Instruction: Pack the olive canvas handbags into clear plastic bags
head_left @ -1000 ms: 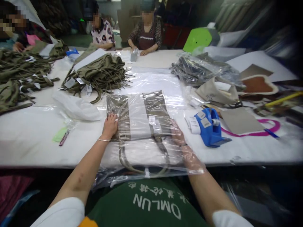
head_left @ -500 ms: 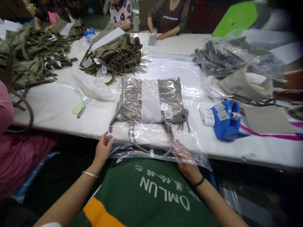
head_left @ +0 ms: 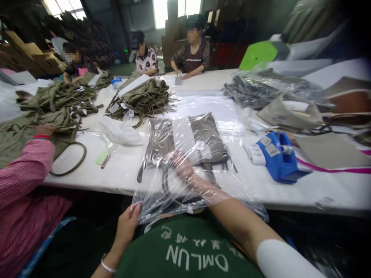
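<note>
Cloth bag (head_left: 205, 131), already inside a clear plastic sleeve (head_left: 153, 193), is lying by the near edge of the worktop (head_left: 124, 166), sleeve mouth unsealed, left hand (head_left: 129, 220) pinching its corner, right hand (head_left: 182, 166) resting open inside.

A plastic sleeve (head_left: 232, 185) overhangs the table's (head_left: 121, 170) front edge, a bag (head_left: 205, 131) inside; right of it stands a tape dispenser (head_left: 272, 150), behind left a bundle (head_left: 145, 94), toward the far right apparently wrapped bags (head_left: 255, 87).

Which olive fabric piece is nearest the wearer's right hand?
The folded olive piece in the clear plastic bag, directly before the wearer: the right hand is at its lower edge, under the plastic. The loose olive heaps lie farther off, to the left.
</note>
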Demonstrator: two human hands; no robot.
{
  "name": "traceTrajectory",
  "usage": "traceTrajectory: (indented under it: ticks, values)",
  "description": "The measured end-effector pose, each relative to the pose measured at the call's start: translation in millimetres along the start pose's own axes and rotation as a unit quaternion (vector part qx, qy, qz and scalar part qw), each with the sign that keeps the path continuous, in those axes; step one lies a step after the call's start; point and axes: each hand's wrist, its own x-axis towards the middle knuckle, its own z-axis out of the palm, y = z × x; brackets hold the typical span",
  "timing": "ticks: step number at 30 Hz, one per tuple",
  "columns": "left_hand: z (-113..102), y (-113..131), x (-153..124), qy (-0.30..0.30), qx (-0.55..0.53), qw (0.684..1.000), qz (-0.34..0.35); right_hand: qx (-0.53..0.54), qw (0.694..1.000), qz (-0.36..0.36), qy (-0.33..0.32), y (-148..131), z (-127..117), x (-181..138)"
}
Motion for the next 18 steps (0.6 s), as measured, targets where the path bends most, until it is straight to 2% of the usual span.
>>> traceTrajectory:
  ticks: [4,8,11,13,16,18]
  values:
    - [-1.9,5.9,-10.9,-0.027,-0.010,0.999,-0.034,0.005,0.999,0.033,0.018,14.0,-2.6,6.8]
    - [-4.9,8.4,-16.9,-0.073,-0.029,0.994,-0.079,0.028,0.999,-0.016,-0.026,15.4,-17.6,-13.9]
    - [-5.9,10.3,-19.9,-0.078,-0.013,0.995,-0.062,0.088,0.985,-0.144,-0.044,-7.9,-21.3,-16.0]
    - [-4.5,12.3,-23.2,-0.080,-0.010,0.996,-0.039,0.124,0.964,-0.228,-0.064,-33.5,-12.5,-4.6]
    - [-1.6,10.9,-25.1,-0.095,0.002,0.995,0.005,0.125,0.952,-0.268,-0.075,-72.2,11.6,24.6]
    - [-2.0,3.5,-20.3,-0.092,0.025,0.995,0.037,0.113,0.953,-0.278,-0.046,-88.7,28.4,45.1]
